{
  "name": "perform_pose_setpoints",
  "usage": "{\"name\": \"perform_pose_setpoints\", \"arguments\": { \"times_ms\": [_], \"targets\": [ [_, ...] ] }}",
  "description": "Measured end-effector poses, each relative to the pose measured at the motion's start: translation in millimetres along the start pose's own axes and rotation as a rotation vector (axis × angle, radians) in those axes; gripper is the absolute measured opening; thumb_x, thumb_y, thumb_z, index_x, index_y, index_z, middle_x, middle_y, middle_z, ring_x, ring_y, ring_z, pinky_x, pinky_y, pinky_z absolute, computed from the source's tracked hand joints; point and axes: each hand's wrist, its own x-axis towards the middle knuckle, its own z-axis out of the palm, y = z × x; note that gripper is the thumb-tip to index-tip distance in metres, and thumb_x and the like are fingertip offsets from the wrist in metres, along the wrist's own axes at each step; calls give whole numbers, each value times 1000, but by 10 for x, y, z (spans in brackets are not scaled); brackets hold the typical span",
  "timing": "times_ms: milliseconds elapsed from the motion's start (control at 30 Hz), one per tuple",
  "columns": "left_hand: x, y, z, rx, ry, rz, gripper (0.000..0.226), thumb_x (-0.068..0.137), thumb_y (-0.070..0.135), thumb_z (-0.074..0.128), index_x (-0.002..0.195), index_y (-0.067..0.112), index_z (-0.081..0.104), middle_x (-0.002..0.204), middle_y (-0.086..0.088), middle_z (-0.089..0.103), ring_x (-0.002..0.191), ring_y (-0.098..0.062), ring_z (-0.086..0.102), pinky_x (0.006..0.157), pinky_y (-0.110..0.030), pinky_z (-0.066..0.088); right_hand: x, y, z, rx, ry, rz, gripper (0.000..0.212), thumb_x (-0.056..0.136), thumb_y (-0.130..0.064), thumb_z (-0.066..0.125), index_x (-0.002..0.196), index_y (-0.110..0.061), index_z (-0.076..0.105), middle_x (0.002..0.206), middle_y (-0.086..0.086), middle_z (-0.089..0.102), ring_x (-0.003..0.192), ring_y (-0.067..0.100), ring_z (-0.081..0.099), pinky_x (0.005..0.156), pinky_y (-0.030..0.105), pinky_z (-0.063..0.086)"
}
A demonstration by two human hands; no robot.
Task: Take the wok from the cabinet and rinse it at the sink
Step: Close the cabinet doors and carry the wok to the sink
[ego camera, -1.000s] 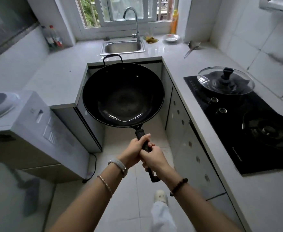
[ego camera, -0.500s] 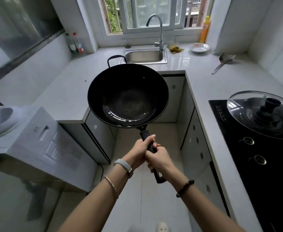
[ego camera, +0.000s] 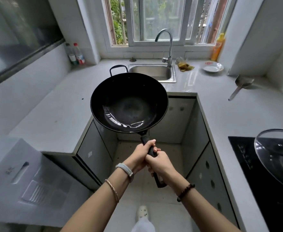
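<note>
1. Gripping the wok point(ego camera: 129, 104) by its long handle point(ego camera: 150, 148) with both hands: left hand point(ego camera: 140, 155) is wrapping the handle nearer the bowl, right hand point(ego camera: 161, 163) is wrapping it just behind. Fingers are curling tight on both, and the hands are touching.
2. Wok is hanging in the air, bowl up and looking empty. It is sitting over the gap between the cabinets, with its far rim reaching the counter just in front of the sink point(ego camera: 150, 71). It is not in the basin yet.
3. Judging the step as carrying to the sink. Rinsing is not starting, and no water is visibly running from the faucet point(ego camera: 168, 47).
4. Risk: the weight is sitting far out from the hands, so the bowl could be dipping or twisting if either grip is loosening.
5. Risk: the small loop handle point(ego camera: 118, 68) is leading and could be knocking the faucet or the counter edge if the wok is coming in too low.
6. Risk: the basin is looking narrower than the wok, so it is probably ending up tilted on the rim, with water splashing onto the countertop point(ego camera: 53, 106).
7. Risk: swinging wide to the right could be clipping the ladle point(ego camera: 241, 84) or the glass lid point(ego camera: 275, 156).
</note>
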Motion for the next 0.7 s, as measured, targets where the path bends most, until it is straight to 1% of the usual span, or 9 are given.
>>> {"name": "perform_pose_setpoints", "arguments": {
  "times_ms": [100, 233, 333, 567, 700],
  "targets": [
    [470, 312, -80, -7, -16, -38, 28, 94, 17, 56, 68, 11, 48, 48, 1, 52, 56, -12, 63, 55, -21, 51, 492, -229, 65, -1, 15, 29, 21, 80, -12, 57, 61, -12, 48, 49, 8, 46, 36, 17, 42, 39, 23, 37],
    [1030, 678, -156, -1, -21, -81, 29, 94, 16, 56, 67, 10, 48, 47, 0, 52, 53, -13, 61, 50, -21, 50, 1085, -493, 141, 15, 36, 59, 21, 81, -9, 56, 61, -11, 49, 46, 8, 44, 32, 14, 40, 37, 22, 36],
    [1388, 874, -161, 13, -24, -110, 28, 94, 15, 56, 68, 9, 48, 47, -1, 53, 52, -14, 62, 52, -22, 52, 1446, -640, 147, 57, 53, 95, 21, 81, -7, 55, 63, -12, 47, 46, 8, 43, 31, 13, 40, 37, 21, 36],
    [2256, 1248, 26, 8, -9, -140, 30, 95, 14, 55, 66, 9, 47, 45, 0, 52, 49, -13, 62, 52, -21, 52, 2335, -917, -99, 54, 45, 99, 24, 82, -10, 58, 61, -14, 47, 47, 5, 44, 32, 13, 40, 38, 23, 38],
    [2804, 1475, 207, 7, 25, -142, 31, 94, 16, 56, 65, 10, 47, 45, 0, 52, 47, -12, 61, 51, -20, 51, 2896, -1090, -330, 63, 17, 106, 25, 82, -10, 58, 60, -14, 48, 44, -1, 46, 31, 9, 42, 41, 23, 39]
  ]
}}
